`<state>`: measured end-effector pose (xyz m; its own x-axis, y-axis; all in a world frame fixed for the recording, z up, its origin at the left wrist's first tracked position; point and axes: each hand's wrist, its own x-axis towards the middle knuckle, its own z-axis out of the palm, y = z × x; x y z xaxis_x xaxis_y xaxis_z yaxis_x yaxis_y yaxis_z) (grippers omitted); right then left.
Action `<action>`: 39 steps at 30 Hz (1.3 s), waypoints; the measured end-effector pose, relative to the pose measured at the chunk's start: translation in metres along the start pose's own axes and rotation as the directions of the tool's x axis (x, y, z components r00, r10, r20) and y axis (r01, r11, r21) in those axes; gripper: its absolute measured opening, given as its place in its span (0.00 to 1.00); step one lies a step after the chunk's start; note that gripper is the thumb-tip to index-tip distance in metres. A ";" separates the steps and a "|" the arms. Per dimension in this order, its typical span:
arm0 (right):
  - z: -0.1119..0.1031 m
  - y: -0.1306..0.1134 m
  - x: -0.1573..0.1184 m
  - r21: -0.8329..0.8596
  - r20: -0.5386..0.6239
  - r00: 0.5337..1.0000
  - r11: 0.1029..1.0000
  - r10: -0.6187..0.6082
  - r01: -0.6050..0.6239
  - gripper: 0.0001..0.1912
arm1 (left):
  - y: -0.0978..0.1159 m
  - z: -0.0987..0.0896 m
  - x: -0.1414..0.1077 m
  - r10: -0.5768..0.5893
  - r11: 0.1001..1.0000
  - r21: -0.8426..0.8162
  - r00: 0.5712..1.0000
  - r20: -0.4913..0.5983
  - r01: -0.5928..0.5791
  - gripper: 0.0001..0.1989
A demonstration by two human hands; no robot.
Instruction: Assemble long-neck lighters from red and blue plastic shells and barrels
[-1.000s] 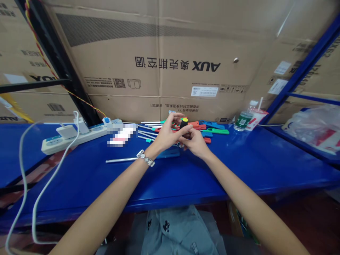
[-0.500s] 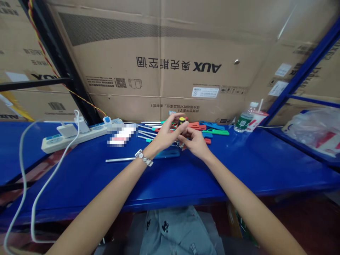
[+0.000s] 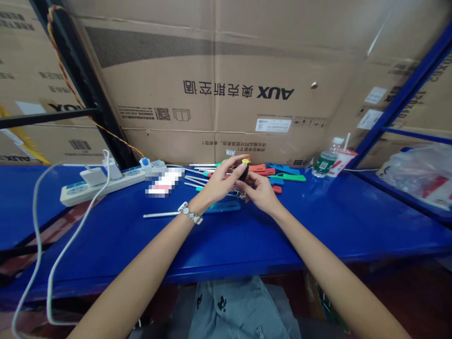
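My left hand (image 3: pixel 223 181) is closed around the black handle of a screwdriver (image 3: pixel 244 170), its yellow end pointing up; the shaft is hidden. Beside and just below it, my right hand (image 3: pixel 260 192) is closed, thumb and fingers pinched near the screwdriver's lower end. A small metallic bit shows between the hands, too small to name. Behind them lies a heap of long-barrelled lighters (image 3: pixel 287 177) with red, blue and green handles and silver tubes. A single blue lighter (image 3: pixel 223 207) lies nearer me, its silver tube stretching left under my left wrist.
On the blue table (image 3: pixel 247 245), a white power strip (image 3: pixel 106 184) with plugs and cables stands at left. A water bottle (image 3: pixel 325 161) and a cup with a straw (image 3: pixel 342 162) stand at right. A large cardboard box (image 3: pixel 233 56) walls off the back.
The screwdriver's yellow end has tilted and moved slightly right, and more of its black handle shows. My left fingers have shifted around it; my right hand stays nearly in place.
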<state>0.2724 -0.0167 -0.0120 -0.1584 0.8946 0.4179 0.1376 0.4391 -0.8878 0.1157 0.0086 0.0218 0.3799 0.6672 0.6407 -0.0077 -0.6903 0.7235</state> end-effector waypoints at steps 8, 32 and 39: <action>0.006 0.002 0.000 -0.010 -0.124 0.992 1.000 -0.001 0.000 0.25 | -0.005 0.004 0.004 -0.020 0.999 0.033 0.984 -0.179 0.026 0.19; 0.007 0.002 -0.003 -0.069 -0.056 0.998 0.997 -0.033 0.029 0.19 | -0.006 -0.002 0.001 -0.004 0.998 0.056 0.997 -0.080 0.008 0.12; 0.010 0.002 0.001 0.019 -0.044 0.999 1.000 0.003 -0.002 0.24 | -0.002 -0.002 -0.002 -0.014 0.998 0.056 0.996 -0.088 0.019 0.15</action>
<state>0.2631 -0.0162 -0.0149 -0.1151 0.8987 0.4232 0.1197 0.4355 -0.8922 0.1136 0.0091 0.0200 0.2968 0.6988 0.6508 0.0518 -0.6923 0.7197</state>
